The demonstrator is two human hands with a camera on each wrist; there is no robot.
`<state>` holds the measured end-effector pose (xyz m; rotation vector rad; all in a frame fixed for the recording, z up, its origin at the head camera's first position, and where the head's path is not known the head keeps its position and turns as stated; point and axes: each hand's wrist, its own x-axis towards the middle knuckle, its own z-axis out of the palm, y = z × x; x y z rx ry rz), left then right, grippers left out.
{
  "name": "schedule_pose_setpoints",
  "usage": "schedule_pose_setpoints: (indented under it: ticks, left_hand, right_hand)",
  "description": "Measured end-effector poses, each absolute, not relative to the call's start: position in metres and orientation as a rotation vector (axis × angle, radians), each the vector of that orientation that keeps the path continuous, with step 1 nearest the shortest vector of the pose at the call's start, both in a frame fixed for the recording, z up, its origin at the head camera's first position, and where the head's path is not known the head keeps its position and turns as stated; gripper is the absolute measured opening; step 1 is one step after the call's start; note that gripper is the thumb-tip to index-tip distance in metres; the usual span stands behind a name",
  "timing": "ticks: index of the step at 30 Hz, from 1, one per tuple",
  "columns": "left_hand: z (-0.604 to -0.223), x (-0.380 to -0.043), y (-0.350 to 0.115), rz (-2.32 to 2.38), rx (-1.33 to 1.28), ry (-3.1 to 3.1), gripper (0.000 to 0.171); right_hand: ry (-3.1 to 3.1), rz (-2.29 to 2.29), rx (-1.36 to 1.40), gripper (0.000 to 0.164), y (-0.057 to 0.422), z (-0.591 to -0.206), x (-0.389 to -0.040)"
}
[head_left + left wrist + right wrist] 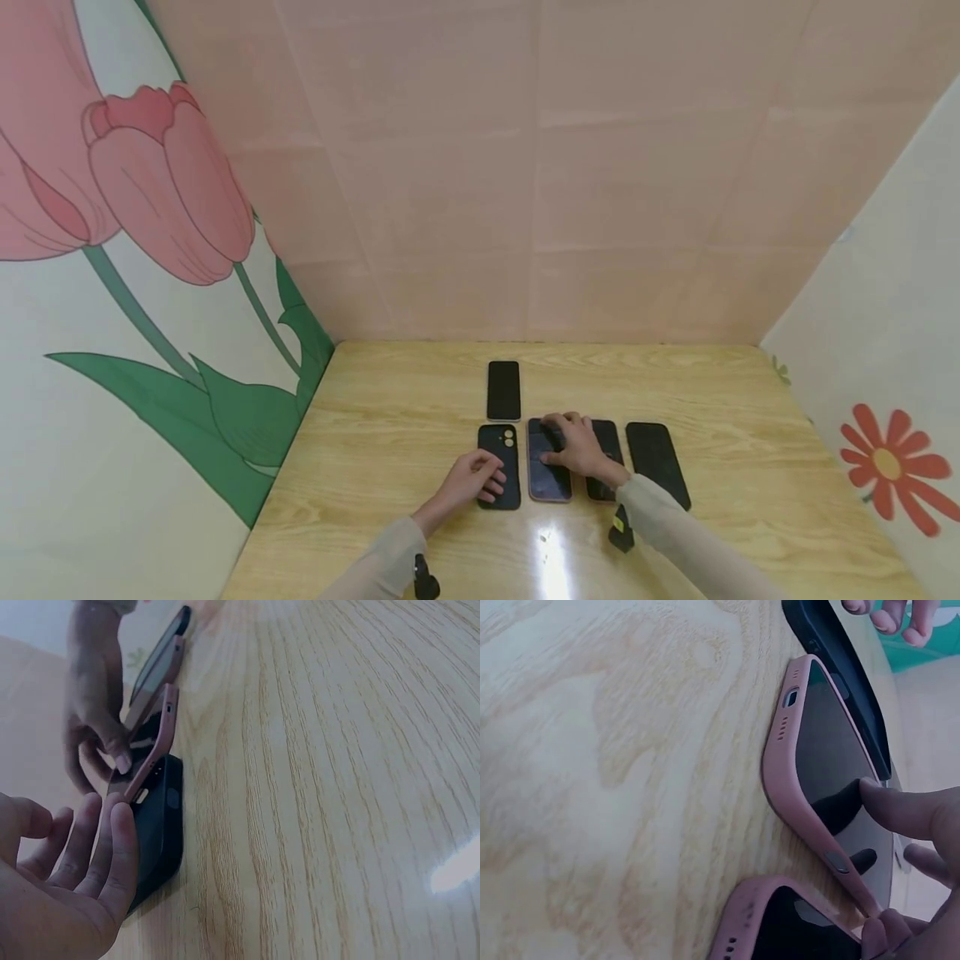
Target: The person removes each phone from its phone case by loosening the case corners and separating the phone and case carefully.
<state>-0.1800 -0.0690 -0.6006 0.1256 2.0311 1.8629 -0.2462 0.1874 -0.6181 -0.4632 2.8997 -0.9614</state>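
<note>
My left hand (476, 479) hovers over a black phone case (510, 467) with camera openings, its fingers loosely bent and holding nothing. In the left wrist view, the fingers (97, 859) overlap the dark case. My right hand (579, 446) is spread over a phone in a pink case (550, 483), lying screen up beside the black case. The right thumb (900, 806) comes down at its glossy screen, where the thumb is mirrored. Other right fingers reach across the screen and toward its side edge. A second pink-cased phone (799, 934) lies just right of it, partly under the right wrist.
A dark phone (503, 390) lies behind the black case. Another dark phone (658, 462) rests at the right end of the row, near the right sleeve (690, 529). All lie on a wood-grain table (360, 433), with walls at the back and both sides.
</note>
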Motion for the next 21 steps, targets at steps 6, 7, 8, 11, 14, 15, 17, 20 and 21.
schedule_pose_setpoints:
  ticks: [6, 7, 8, 11, 14, 15, 17, 20, 21]
  left_hand:
    - [-0.602, -0.178, -0.069, 1.885, 0.153, 2.038, 0.027]
    - [-0.598, -0.177, -0.068, 1.888, 0.162, 2.038, 0.027]
    - [-0.599, -0.177, -0.068, 1.891, 0.167, 2.037, 0.028]
    - [-0.601, -0.178, -0.067, 1.889, 0.176, 2.038, 0.028]
    - [-0.606, -0.179, -0.067, 1.875, 0.177, 2.047, 0.027]
    - [-0.606, -0.179, -0.067, 1.872, 0.177, 2.049, 0.027]
    - [-0.606, -0.179, -0.067, 1.863, 0.17, 2.051, 0.027]
    - [-0.606, -0.18, -0.068, 1.864, 0.166, 2.044, 0.029]
    - [-0.606, -0.179, -0.068, 1.869, 0.165, 2.039, 0.029]
  right_hand:
    - [2.897, -1.112, -0.397, 0.061, 0.19, -0.615, -0.244]
    - [2.897, -1.13, -0.384, 0.061, 0.191, -0.614, -0.243]
    - [2.9, -1.15, -0.383, 0.06, 0.191, -0.612, -0.242]
    - [2.902, -1.211, -0.385, 0.059, 0.193, -0.609, -0.239]
    - [2.836, -1.325, -0.379, 0.057, 0.196, -0.607, -0.236]
    - [2.809, -1.361, -0.368, 0.057, 0.197, -0.606, -0.235]
    - [2.753, -1.434, -0.351, 0.055, 0.198, -0.604, -0.233]
    - [2.721, -1.496, -0.365, 0.053, 0.199, -0.601, -0.229]
    - [2.724, -1.508, -0.388, 0.052, 0.199, -0.601, -0.228]
